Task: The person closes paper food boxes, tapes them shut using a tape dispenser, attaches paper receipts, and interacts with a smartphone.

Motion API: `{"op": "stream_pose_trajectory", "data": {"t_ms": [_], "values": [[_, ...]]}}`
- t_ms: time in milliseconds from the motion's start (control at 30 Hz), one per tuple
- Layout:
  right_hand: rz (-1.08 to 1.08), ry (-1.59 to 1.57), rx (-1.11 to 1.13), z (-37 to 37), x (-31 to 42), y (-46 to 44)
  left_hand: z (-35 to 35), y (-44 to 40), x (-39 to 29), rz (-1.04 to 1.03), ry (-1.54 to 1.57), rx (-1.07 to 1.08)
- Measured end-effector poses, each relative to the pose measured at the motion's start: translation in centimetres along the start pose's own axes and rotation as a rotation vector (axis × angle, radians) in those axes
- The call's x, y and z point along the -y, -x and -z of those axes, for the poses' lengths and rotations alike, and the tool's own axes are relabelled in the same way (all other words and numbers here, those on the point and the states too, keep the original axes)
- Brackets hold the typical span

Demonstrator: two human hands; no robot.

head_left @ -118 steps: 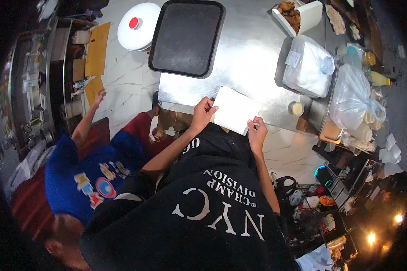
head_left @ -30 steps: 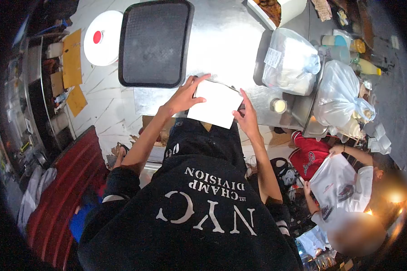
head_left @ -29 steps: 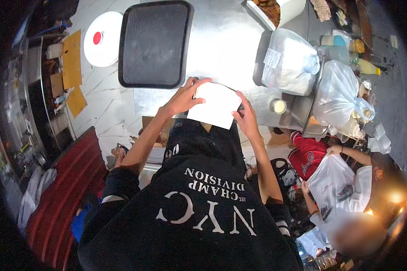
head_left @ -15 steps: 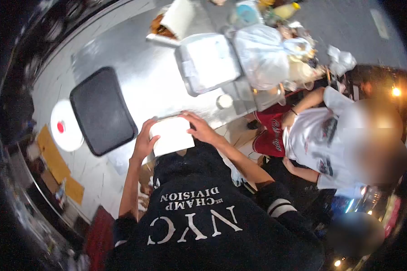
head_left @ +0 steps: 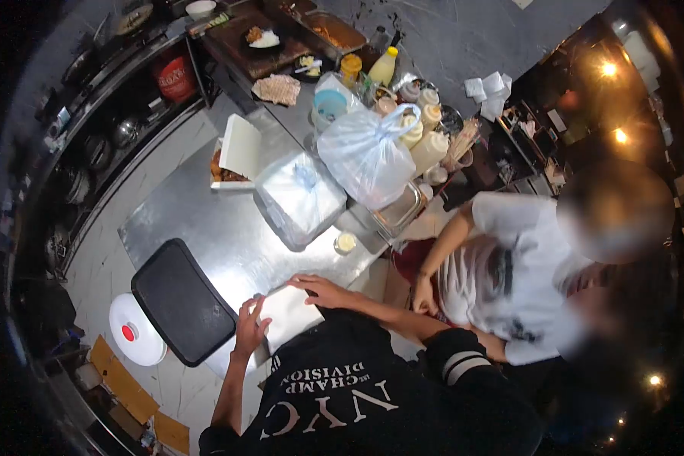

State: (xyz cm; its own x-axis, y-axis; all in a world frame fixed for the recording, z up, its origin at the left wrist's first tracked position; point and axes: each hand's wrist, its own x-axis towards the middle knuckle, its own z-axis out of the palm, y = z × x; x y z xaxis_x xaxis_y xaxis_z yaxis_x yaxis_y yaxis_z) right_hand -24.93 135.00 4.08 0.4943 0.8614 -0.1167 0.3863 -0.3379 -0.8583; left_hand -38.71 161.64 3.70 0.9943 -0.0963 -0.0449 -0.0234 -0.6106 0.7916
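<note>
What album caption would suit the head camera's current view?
Left hand and right hand on a white box, near a black tray.

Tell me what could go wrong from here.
The box, held by the left fingers and right fingers at the table's near edge, might drop if either grip loosens.

The cup stands close to that edge, beyond the right forearm, so a wide swing could knock it.

The tray seems to jut past the table's side; a bump might tip it.
</note>
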Motion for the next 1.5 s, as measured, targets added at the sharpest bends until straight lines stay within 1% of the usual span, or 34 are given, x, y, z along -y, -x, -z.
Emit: {"op": "stream_pose_trajectory", "data": {"t_ms": [33,100,167,200,267,300,400,433,533,567,633,667,700,733,767,800,867,900,933,967,1067,1100,1200,1233,1267,1333,1367,1400,1467,1500], "values": [[-0.001,-0.005,-0.013,0.1,0.0,0.0,0.2,-0.3,0.2,-0.046,-0.054,0.001],[-0.007,-0.026,-0.028,-0.1,0.1,-0.1,0.4,-0.3,-0.1,0.088,0.097,0.043],[-0.12,-0.185,-0.033,0.0,0.4,-0.2,0.5,-0.1,-0.5,0.196,0.203,0.061],[-0.18,-0.265,-0.035,-0.2,0.4,-0.1,0.1,0.1,-0.3,0.168,0.188,0.016],[-0.117,-0.196,-0.098,-0.4,0.2,-0.2,-0.6,0.1,0.2,0.106,0.154,-0.078],[-0.084,-0.162,-0.131,-0.5,0.3,-0.2,-0.7,0.2,0.2,0.14,0.19,-0.101],[-0.337,-0.267,-0.039,-0.5,0.7,-0.1,-1.4,0.7,-0.1,0.195,0.099,-0.199],[-0.301,-0.233,-0.041,-0.4,0.8,-0.2,-1.7,0.8,0.0,0.279,0.195,-0.222],[-0.456,-0.453,0.053,0.3,1.0,-0.6,-1.9,1.2,-0.5,0.349,0.27,-0.229],[-0.468,-0.471,0.063,0.2,0.6,-0.7,-1.9,1.1,-0.5,0.42,0.324,-0.21],[-0.492,-0.511,0.076,-0.1,-0.2,-0.7,-1.8,1.1,-0.3,0.483,0.388,-0.173],[-0.479,-0.479,0.078,-0.2,-0.2,-0.8,-1.7,0.7,-0.1,0.505,0.419,-0.15],[-0.472,-0.446,0.07,0.0,0.0,-0.8,-2.0,0.7,0.3,0.555,0.382,-0.132],[-0.474,-0.41,0.043,0.0,-0.2,-0.8,-1.8,0.7,0.1,0.553,0.397,-0.16],[-0.345,-0.409,-0.041,-0.9,-1.7,-0.7,-1.7,0.5,-0.1,0.534,0.42,-0.169],[-0.212,-0.325,-0.177,-1.5,-3.0,-0.6,-2.0,-0.3,-0.3,0.508,0.448,-0.167],[-0.473,-0.398,0.088,3.3,-1.6,-1.3,-3.0,-1.7,0.3,0.483,0.534,-0.175],[-0.396,-0.403,0.008,4.5,-2.4,-1.1,-3.4,-2.4,0.9,0.583,0.553,-0.148],[-0.314,-0.405,-0.061,5.2,-3.0,-0.6,-2.4,-4.9,-3.1,0.576,0.462,-0.143],[-0.228,-0.401,-0.118,5.7,-3.5,-0.2,-2.8,-5.9,-3.1,0.56,0.463,-0.132],[-0.196,-0.482,-0.15,6.8,-5.4,0.9,-4.1,-7.5,-3.0,0.579,0.522,-0.144],[-0.2,-0.483,-0.134,7.8,-4.8,1.1,-4.3,-7.8,-3.0,0.598,0.547,-0.152],[-0.206,-0.424,-0.118,7.2,-5.1,0.6,-4.5,-6.8,-1.6,0.654,0.543,-0.133],[-0.163,-0.404,-0.181,6.8,-5.0,0.5,-4.0,-7.1,-3.7,0.705,0.547,-0.14],[-0.156,-0.404,-0.176,6.5,-5.1,0.1,-3.9,-7.0,-3.7,0.718,0.536,-0.153],[-0.147,-0.41,-0.166,5.9,-4.9,-0.7,-3.6,-6.1,-3.1,0.747,0.512,-0.173],[-0.134,-0.357,-0.18,5.6,-4.7,-1.1,-3.4,-5.7,-2.1,0.77,0.503,-0.168],[-0.151,-0.346,-0.177,5.4,-4.6,-1.3,-2.9,-5.4,-1.6,0.782,0.487,-0.131],[-0.195,-0.333,-0.16,4.5,-4.9,-1.3,-2.9,-5.5,-1.5,0.786,0.506,-0.145],[-0.188,-0.321,-0.136,4.8,-4.7,-1.1,-2.6,-5.8,-2.6,0.785,0.493,-0.122]]}}
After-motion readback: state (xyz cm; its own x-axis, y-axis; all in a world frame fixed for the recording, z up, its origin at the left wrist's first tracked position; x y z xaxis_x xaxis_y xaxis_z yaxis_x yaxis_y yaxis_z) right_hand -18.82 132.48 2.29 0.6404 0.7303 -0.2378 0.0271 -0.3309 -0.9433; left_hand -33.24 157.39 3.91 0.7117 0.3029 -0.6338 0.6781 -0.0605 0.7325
